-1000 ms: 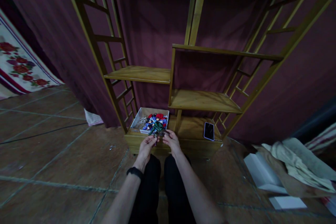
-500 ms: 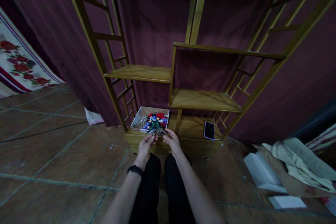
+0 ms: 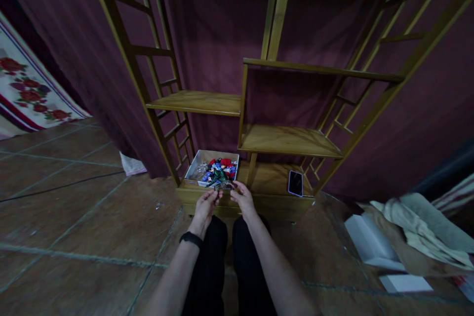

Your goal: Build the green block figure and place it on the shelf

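Observation:
Between my two hands is a small, dark, patterned toy figure (image 3: 223,185), held just in front of the box; its exact kind is too small to make out. My left hand (image 3: 206,203), with a black band on the wrist, pinches its left end. At its right end, my right hand (image 3: 242,197) grips it between thumb and fingers. Right behind them a white open box (image 3: 189,172) sits on the low shelf. Colourful small figures (image 3: 222,168) in red, blue and green fill much of it, with clear plastic (image 3: 200,172) at its left side.
A wooden shelf unit (image 3: 285,140) with stepped boards and lattice sides rises ahead. On its lowest board, to the right, lies a phone (image 3: 295,183). White boxes (image 3: 372,242) and a cloth (image 3: 414,232) are on the floor at right. A dark cable (image 3: 74,183) crosses the floor at left.
Hardly anything differs. Both hands keep hold of the toy figure at nearly the same spot, with only a slight shift of the fingers and figure.

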Motion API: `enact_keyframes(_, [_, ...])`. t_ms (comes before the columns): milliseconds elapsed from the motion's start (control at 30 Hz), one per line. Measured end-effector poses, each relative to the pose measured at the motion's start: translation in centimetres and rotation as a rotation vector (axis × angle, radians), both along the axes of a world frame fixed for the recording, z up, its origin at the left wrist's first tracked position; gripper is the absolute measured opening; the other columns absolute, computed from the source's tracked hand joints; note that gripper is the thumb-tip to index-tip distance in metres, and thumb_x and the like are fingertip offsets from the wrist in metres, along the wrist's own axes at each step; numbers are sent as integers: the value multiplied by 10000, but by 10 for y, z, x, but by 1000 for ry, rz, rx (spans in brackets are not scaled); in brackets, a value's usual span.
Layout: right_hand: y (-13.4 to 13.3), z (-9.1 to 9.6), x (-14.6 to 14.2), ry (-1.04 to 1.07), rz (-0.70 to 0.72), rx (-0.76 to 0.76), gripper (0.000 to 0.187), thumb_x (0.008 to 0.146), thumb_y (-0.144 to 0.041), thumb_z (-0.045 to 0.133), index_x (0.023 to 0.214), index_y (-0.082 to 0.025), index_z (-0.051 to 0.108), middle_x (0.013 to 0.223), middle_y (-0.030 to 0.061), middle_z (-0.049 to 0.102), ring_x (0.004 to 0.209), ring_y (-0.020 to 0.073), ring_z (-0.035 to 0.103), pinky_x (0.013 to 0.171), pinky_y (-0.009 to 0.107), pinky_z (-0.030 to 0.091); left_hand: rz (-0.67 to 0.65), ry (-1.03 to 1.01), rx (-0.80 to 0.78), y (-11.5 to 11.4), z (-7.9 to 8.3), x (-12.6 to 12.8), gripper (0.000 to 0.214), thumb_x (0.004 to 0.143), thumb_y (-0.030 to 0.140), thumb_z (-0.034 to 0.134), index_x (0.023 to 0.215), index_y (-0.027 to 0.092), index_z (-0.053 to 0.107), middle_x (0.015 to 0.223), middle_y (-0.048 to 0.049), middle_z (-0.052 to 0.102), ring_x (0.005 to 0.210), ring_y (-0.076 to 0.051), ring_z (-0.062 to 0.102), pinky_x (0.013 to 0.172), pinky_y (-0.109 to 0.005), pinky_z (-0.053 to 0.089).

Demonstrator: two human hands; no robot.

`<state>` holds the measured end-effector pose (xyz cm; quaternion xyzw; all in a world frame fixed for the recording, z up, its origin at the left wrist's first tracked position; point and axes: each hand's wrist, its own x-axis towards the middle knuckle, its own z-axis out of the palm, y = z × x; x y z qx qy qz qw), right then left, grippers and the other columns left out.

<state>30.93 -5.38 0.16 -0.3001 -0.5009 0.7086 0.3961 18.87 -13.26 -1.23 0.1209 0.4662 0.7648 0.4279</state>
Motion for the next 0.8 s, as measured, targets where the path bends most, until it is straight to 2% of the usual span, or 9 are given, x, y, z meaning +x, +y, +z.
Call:
enact_keyframes(167, [2, -7, -6, -62, -70, 22, 457, 591, -271, 635, 1044, -229, 594, 1061, 25, 601, 672, 113, 556, 483, 183, 443, -14, -64, -33, -1, 2, -2, 153, 638, 162, 706, 758, 113, 626, 820, -94, 676, 692, -126, 627, 555, -176, 450])
enact_keyframes(300, [3, -12, -10, -66, -92, -10, 420, 590, -306, 636, 996, -199, 611, 913, 22, 626, 571, 87, 539, 436, 174, 421, -30, -86, -30, -2, 1, -4, 132, 660, 150, 690, 769, 113, 627, 825, -99, 677, 695, -119, 633, 547, -158, 461])
enact_keyframes(467, [4, -14, -12, -24, -70, -8, 391, 595, -348, 650, 951, -189, 627, 746, 1, 621, 567, 95, 537, 465, 189, 432, -62, -87, -16, -3, -1, -6, 169, 645, 142, 702, 797, 106, 638, 812, -97, 680, 663, -113, 631, 532, -152, 474])
enact_keyframes(800, [4, -18, -13, -43, -81, -31, 301, 599, -341, 647, 847, -172, 618, 770, 14, 647, 563, 96, 541, 500, 207, 434, -73, -86, -6, -3, 3, -4, 204, 622, 152, 723, 801, 113, 633, 783, -79, 678, 629, -103, 624, 504, -141, 471])
